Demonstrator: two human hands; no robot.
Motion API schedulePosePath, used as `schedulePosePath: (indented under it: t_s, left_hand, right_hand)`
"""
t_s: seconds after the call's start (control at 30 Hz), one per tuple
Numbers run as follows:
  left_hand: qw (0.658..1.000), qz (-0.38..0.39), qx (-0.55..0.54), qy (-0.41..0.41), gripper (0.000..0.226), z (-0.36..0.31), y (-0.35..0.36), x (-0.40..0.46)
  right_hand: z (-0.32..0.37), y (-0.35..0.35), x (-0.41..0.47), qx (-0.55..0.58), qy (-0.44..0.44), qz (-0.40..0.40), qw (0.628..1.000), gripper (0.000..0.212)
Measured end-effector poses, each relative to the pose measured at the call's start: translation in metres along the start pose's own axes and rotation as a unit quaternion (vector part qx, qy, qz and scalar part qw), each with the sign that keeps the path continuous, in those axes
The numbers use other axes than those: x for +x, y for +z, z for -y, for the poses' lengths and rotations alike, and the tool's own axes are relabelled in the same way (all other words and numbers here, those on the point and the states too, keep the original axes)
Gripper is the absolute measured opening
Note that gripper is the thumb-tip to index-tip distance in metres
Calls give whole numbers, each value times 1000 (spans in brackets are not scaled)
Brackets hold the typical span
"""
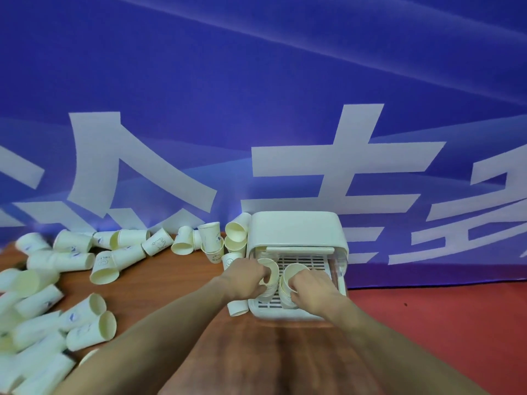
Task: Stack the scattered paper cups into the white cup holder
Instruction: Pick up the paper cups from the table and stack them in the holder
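Here, both hands are reaching into the white cup holder at the wooden surface's far edge. The left hand is pinching one nested stack; the right hand is gripping another stack, seemingly steadying them upright on the slotted tray. Scattered paper cups are lying leftward, several crowding beside the holder.

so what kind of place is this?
Likely an event or exhibition hall: a large blue banner with big white characters behind a wooden table, and red flooring.
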State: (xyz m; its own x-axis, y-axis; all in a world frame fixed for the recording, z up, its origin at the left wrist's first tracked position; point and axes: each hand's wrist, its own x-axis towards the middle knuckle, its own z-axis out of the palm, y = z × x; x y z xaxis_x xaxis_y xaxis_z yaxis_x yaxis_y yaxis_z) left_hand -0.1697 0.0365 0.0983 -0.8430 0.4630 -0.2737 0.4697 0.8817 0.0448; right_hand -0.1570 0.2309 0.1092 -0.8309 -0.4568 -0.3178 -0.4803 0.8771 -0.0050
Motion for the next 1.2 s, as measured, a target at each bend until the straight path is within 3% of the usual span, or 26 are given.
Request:
schedulePosePath:
  t_s: [0.47, 0.63, 0.7, 0.77, 0.83, 0.93, 1.03, 1.2]
  left_hand:
    - [1000, -4, 1, -4, 32, 3, 12, -11]
    - [1000, -19, 3, -10, 29, 2, 2, -16]
    - [999, -23, -31, -34, 30, -2, 2, -18]
    - [983, -34, -144, -112, 32, -10, 7, -19]
    - [919, -38, -334, -205, 36, -20, 16, -19]
    - [781, -22, -551, -293, 37, -36, 31, -15]
    - [681, -21, -656, -323, 36, -48, 53, -10]
    - [567, -32, -746, -350, 35, -67, 71, -3]
  right_hand:
    - [2, 28, 18, 16, 8, 41, 999, 28]
    - [-1, 15, 14, 63, 17, 11, 998, 34]
    - [-6, 8, 11, 83, 35, 1, 996, 33]
    - [-12, 3, 6, 110, 70, -3, 991, 31]
    - [-19, 5, 5, 170, 111, -5, 979, 31]
    - [-27, 17, 6, 286, 158, -27, 945, 29]
    - [-31, 35, 4, 401, 207, -40, 891, 33]
    - [-36, 74, 9, 618, 268, 27, 739, 59]
